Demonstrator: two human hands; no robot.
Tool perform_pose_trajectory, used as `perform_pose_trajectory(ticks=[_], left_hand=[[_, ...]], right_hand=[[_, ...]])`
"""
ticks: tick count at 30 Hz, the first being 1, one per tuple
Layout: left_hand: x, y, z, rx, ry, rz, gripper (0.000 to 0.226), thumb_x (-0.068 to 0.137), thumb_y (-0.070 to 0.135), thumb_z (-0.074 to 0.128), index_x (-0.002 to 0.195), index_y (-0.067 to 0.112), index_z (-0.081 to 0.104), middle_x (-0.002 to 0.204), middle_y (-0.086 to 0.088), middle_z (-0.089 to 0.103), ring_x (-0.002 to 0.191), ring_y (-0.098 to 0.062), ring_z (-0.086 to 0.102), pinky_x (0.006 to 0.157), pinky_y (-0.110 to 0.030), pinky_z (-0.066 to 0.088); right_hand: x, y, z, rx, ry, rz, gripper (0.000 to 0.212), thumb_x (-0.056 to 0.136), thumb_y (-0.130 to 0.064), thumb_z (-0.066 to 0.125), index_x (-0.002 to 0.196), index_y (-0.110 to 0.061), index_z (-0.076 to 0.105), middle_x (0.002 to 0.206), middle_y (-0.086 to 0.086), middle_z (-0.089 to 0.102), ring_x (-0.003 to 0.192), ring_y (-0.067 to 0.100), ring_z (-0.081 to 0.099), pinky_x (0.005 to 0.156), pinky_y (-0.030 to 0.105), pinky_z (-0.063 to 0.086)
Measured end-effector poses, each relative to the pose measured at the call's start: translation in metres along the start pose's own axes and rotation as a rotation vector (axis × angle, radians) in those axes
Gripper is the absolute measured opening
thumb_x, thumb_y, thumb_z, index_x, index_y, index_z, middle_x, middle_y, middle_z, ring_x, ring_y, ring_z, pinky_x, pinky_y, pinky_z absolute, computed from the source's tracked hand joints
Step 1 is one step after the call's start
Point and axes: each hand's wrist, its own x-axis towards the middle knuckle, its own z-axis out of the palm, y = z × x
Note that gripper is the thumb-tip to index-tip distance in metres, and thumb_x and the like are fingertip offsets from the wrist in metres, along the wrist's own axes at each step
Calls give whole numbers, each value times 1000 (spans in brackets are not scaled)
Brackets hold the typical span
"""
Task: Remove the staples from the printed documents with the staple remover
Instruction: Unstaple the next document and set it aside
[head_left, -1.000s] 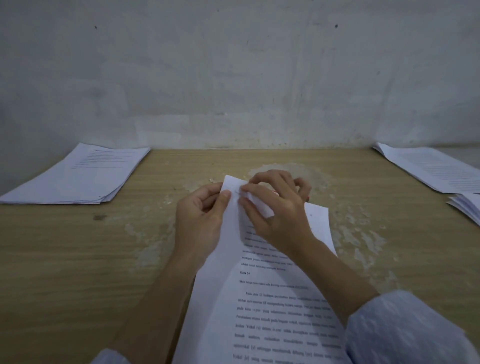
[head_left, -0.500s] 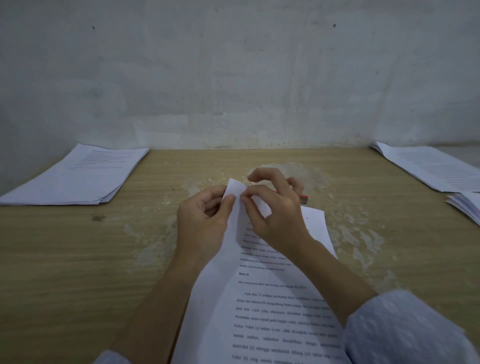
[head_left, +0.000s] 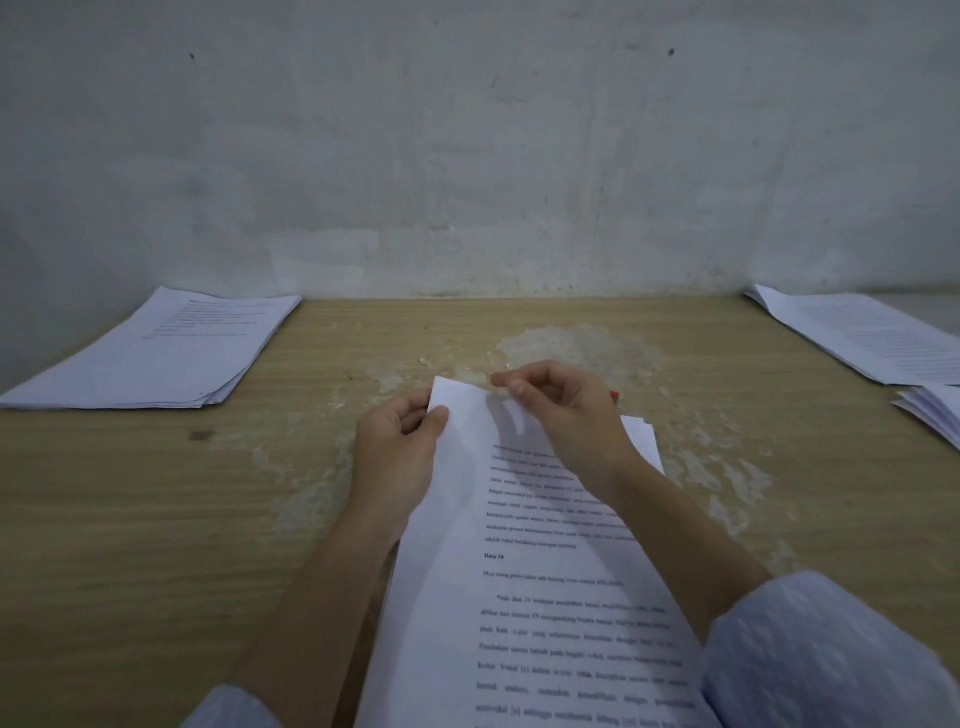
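A printed document (head_left: 524, 597) of several sheets lies on the wooden table (head_left: 156, 519), running from the bottom edge toward the centre. My left hand (head_left: 400, 447) pinches its top left corner, thumb on top, and lifts that corner slightly. My right hand (head_left: 561, 410) hovers just above and right of the corner, fingers curled, thumb and forefinger pressed together at the tips. Anything between those tips is too small to see. A small red object (head_left: 614, 395), probably the staple remover, peeks out behind my right hand.
A stack of printed papers (head_left: 156, 353) lies at the far left of the table. Another stack (head_left: 862, 332) sits at the far right, with a further pile (head_left: 935, 410) in front of it. A grey wall stands behind. The table top is worn and flaky around the centre.
My right hand has come off the document's corner and moved slightly up and right with its fingertips pinched. My left hand keeps its hold on the corner.
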Motion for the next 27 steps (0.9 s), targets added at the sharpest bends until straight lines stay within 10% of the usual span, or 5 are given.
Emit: perform_pose_trajectory(ticks=[11,15,27], left_hand=[[0,-15,-2,450,69,368,47,87,3,58,132,14,46,127,2,51,115,-7,47,89,-5,36],[-2,-11,2,519,-13,609,20,88,19,60,108,17,65,104,11,60,99,2,51,86,-1,34],[-2,-14,4,429,-62,484,11,87,12,61,84,23,62,84,12,64,84,0,57,73,0,36]], right_hand=[[-1,10,-2,47,10,15,18,90,-3,55,78,-14,63,84,-2,71,85,7,67,83,18,50],[-4,10,4,-53,-95,-71,17,88,0,57,79,-12,65,79,0,69,79,8,66,78,18,51],[-8,9,9,-364,-154,-191,12,88,-7,59,82,-16,65,77,-16,62,78,3,60,84,34,52]])
